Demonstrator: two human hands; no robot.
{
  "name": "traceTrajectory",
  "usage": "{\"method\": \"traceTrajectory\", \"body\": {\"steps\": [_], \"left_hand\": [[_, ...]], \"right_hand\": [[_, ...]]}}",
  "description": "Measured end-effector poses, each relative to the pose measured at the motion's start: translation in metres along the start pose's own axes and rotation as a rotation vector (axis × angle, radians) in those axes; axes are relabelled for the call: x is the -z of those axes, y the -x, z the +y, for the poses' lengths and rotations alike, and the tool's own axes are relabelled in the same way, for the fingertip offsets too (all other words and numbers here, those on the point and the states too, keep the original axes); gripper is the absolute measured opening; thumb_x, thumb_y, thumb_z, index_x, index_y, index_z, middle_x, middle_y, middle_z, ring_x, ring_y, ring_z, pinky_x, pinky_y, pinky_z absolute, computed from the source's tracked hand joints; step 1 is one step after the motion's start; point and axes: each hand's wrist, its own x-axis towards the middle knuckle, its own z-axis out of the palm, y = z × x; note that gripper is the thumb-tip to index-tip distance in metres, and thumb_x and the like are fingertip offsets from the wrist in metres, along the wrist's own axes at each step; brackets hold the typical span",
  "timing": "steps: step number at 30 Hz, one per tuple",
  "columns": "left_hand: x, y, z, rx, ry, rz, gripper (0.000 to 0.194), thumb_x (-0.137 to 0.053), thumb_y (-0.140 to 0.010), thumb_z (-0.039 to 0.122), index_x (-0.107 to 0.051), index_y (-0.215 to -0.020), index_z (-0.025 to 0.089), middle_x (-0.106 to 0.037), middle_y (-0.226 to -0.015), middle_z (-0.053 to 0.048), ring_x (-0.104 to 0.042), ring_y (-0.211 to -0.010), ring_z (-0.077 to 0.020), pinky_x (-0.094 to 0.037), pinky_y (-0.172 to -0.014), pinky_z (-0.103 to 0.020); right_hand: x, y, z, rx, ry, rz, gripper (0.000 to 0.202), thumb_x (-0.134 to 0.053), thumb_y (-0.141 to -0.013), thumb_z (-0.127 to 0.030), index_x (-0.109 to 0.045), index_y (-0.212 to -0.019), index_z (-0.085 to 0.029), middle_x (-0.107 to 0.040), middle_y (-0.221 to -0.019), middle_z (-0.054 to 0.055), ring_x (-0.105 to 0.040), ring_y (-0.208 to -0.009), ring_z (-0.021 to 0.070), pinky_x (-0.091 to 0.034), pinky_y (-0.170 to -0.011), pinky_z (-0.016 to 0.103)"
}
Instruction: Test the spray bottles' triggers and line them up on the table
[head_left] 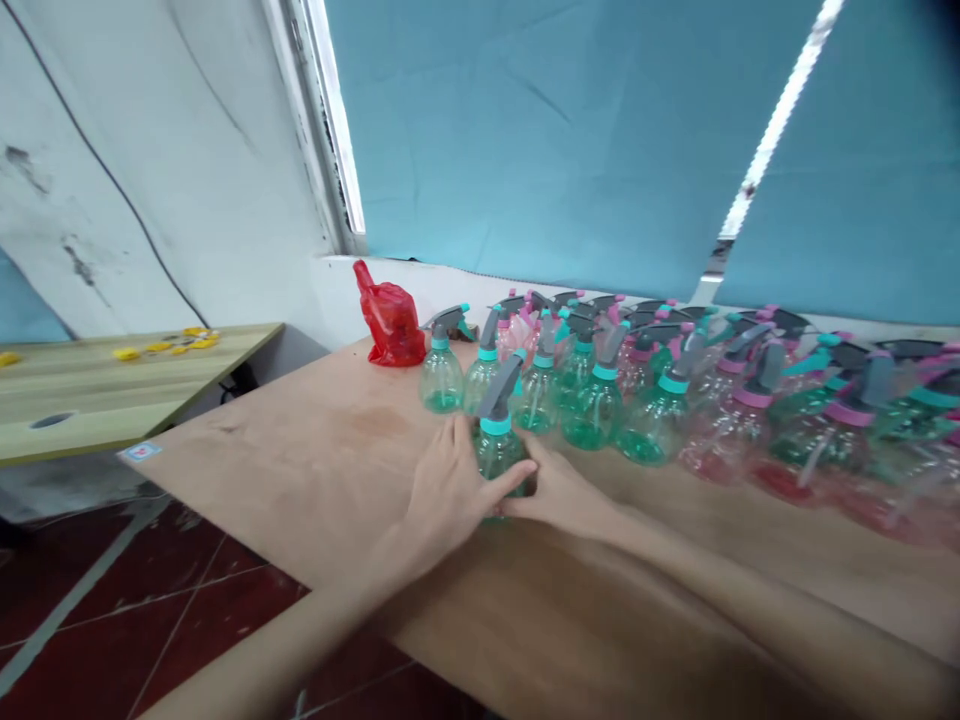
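Here, hands (446,488) (559,490) cupped around green spray bottle (495,452)

The spray bottles (592,412) look like glossy, see-through plastic, with matt grey plastic trigger heads (500,388). The bag (395,325) is thin, shiny, crinkled red plastic. The bench (330,440) has a smooth, wood-like top with a dull sheen; the floor (202,610) looks hard and slightly glossy.
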Motion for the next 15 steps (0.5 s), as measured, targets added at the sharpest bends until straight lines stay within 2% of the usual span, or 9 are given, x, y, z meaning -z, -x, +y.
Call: {"method": "traceTrajectory", "body": {"steps": [3,5,6,8,11,13,15], "left_hand": [[-0.012,0.007,0.023,-0.059,-0.017,-0.077,0.050,-0.069,-0.064,0.062,-0.059,-0.098,0.027,-0.062,-0.095,-0.008,-0.058,-0.092,-0.0341,-0.047,-0.081,-0.050],[-0.011,0.002,0.027,-0.120,0.030,-0.123,0.035,-0.057,-0.079,0.057,-0.060,-0.100,0.030,-0.064,-0.095,-0.004,-0.062,-0.086,-0.0261,-0.052,-0.076,-0.041],[-0.009,-0.005,0.024,-0.122,0.036,-0.102,0.029,-0.048,-0.086,0.054,-0.060,-0.099,0.031,-0.065,-0.094,-0.002,-0.062,-0.086,-0.0235,-0.052,-0.078,-0.039],[-0.003,-0.029,0.007,-0.086,0.018,0.017,0.027,-0.047,-0.090,0.048,-0.060,-0.100,0.026,-0.064,-0.099,-0.004,-0.061,-0.094,-0.0235,-0.050,-0.086,-0.041],[0.005,-0.078,-0.035,0.017,-0.019,0.205,0.034,-0.057,-0.087,0.038,-0.054,-0.113,0.017,-0.056,-0.118,-0.011,-0.055,-0.109,-0.0266,-0.050,-0.088,-0.043],[0.008,-0.106,-0.063,0.085,-0.054,0.258,0.034,-0.057,-0.089,0.032,-0.053,-0.119,0.016,-0.055,-0.122,-0.010,-0.058,-0.105,-0.0245,-0.050,-0.087,-0.046],[0.007,-0.123,-0.084,0.123,-0.070,0.256,0.033,-0.057,-0.089,0.030,-0.054,-0.119,0.016,-0.057,-0.120,-0.009,-0.059,-0.102,-0.0233,-0.052,-0.084,-0.043]], "right_hand": [[0.022,0.027,0.003,0.008,-0.020,0.017,0.090,-0.076,-0.067,-0.040,-0.029,-0.143,-0.027,-0.051,-0.135,0.012,-0.049,-0.122,0.0320,-0.044,-0.094,0.051],[0.040,0.047,0.007,-0.022,-0.014,0.017,0.087,-0.077,-0.065,-0.044,-0.035,-0.139,-0.024,-0.054,-0.133,0.012,-0.050,-0.121,0.0319,-0.043,-0.097,0.050],[0.049,0.057,0.009,-0.049,-0.002,0.014,0.087,-0.077,-0.063,-0.047,-0.038,-0.137,-0.023,-0.055,-0.131,0.012,-0.050,-0.121,0.0323,-0.042,-0.098,0.051],[0.066,0.076,0.015,-0.105,0.026,0.013,0.086,-0.077,-0.063,-0.050,-0.039,-0.135,-0.023,-0.054,-0.132,0.013,-0.048,-0.123,0.0334,-0.039,-0.101,0.053],[0.085,0.098,0.024,-0.165,0.057,0.028,0.088,-0.076,-0.064,-0.051,-0.036,-0.138,-0.025,-0.050,-0.138,0.012,-0.044,-0.127,0.0335,-0.036,-0.103,0.054],[0.092,0.106,0.029,-0.170,0.060,0.034,0.089,-0.075,-0.066,-0.050,-0.032,-0.140,-0.026,-0.048,-0.140,0.011,-0.042,-0.129,0.0325,-0.034,-0.105,0.053],[0.094,0.108,0.034,-0.162,0.050,0.046,0.091,-0.075,-0.066,-0.049,-0.030,-0.142,-0.027,-0.047,-0.141,0.010,-0.041,-0.130,0.0320,-0.033,-0.106,0.053]]}}
